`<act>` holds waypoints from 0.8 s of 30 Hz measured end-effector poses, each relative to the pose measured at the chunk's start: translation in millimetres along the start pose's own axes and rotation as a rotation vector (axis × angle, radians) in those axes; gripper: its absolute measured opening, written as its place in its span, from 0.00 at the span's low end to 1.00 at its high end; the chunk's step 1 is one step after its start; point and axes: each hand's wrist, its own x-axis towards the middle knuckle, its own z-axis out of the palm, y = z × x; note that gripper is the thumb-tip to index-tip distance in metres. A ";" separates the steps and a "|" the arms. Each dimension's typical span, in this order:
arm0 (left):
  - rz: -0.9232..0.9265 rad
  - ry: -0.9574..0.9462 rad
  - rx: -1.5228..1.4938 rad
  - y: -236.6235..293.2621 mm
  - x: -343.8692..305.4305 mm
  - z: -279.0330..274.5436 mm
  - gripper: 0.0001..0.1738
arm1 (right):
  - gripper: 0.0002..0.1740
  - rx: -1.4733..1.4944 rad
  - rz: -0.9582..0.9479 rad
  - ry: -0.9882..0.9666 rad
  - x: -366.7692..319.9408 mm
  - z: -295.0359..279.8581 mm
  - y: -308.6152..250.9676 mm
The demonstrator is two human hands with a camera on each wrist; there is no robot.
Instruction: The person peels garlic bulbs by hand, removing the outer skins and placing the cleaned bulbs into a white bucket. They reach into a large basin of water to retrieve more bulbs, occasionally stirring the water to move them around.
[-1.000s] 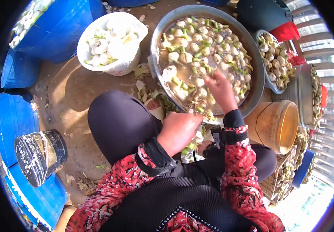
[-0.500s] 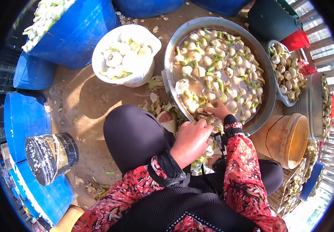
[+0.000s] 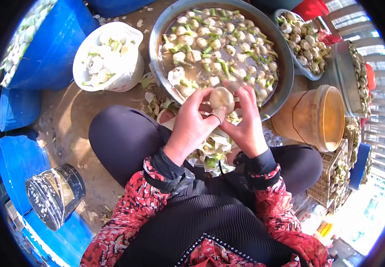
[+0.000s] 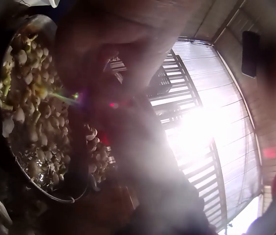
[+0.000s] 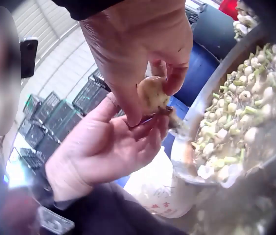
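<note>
A pale round bulb [image 3: 222,99] is between both hands, over the near edge of the metal basin [image 3: 155,49]. The left hand [image 3: 190,129] holds it from the left, its thumb wearing a brownish band. From the other side the right hand [image 3: 249,129] grips it. In the right wrist view, the right hand [image 5: 138,44] pinches the bulb [image 5: 151,94] from above, while the left hand [image 5: 106,149] curls its fingers below. Something thin and dark by the left fingers cannot be made out. Many bulbs with green stems lie in the basin's murky water. The left wrist view is dark and blurred.
A white bucket [image 3: 134,66] with peeled bulbs stands left of the basin. To the right are a tub of bulbs [image 3: 306,42] and a yellowish bucket [image 3: 299,113]. Blue containers [image 3: 59,49] line the left side. Peelings [image 3: 212,151] lie between the legs.
The right hand has come back from the basin's contents to the left hand. A bulb now shows between them, above the near rim. The head view has shifted.
</note>
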 end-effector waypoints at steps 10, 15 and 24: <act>0.064 -0.008 -0.035 11.2 -8.1 1.7 0.21 | 0.40 0.351 0.172 0.152 -26.3 -1.6 -4.9; 0.122 0.149 0.128 7.4 -7.7 3.3 0.11 | 0.38 0.075 0.106 0.223 -28.6 8.8 -11.9; 0.106 0.145 0.290 10.4 -7.3 -0.1 0.08 | 0.36 -0.061 0.114 0.234 -33.3 21.0 -17.1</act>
